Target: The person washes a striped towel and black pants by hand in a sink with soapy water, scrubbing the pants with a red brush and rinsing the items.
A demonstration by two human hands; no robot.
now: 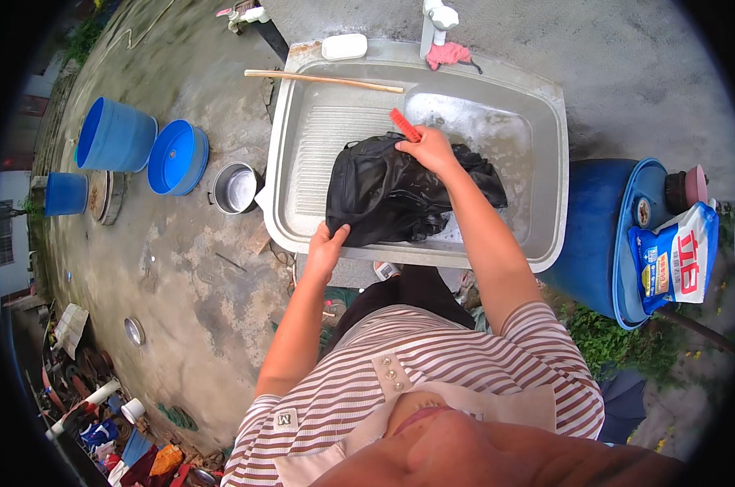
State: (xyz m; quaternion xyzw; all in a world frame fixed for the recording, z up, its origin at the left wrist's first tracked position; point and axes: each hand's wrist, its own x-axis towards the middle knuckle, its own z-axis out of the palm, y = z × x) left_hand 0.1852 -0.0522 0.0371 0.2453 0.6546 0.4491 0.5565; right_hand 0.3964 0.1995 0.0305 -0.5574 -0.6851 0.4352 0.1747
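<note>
A wet black garment or bag of dark cloth [379,182] lies across the ribbed washboard part of a grey laundry sink [556,152], its right end hanging over the soapy basin. My left hand [328,246] pinches its near left corner at the sink's front rim. My right hand [429,149] holds a red scrubbing brush [406,125] above the cloth's far edge, thumb resting near the fabric. The brush's bristles are mostly hidden. Foamy, cloudy water [465,115] fills the basin at right.
A wooden stick [325,80] spans the sink's far left corner. A white soap dish [344,46], a tap [442,21] and a pink cloth [448,56] are at the back. At right, a blue barrel [586,213] carries a detergent bag [675,255]. A metal pot [235,187] stands left.
</note>
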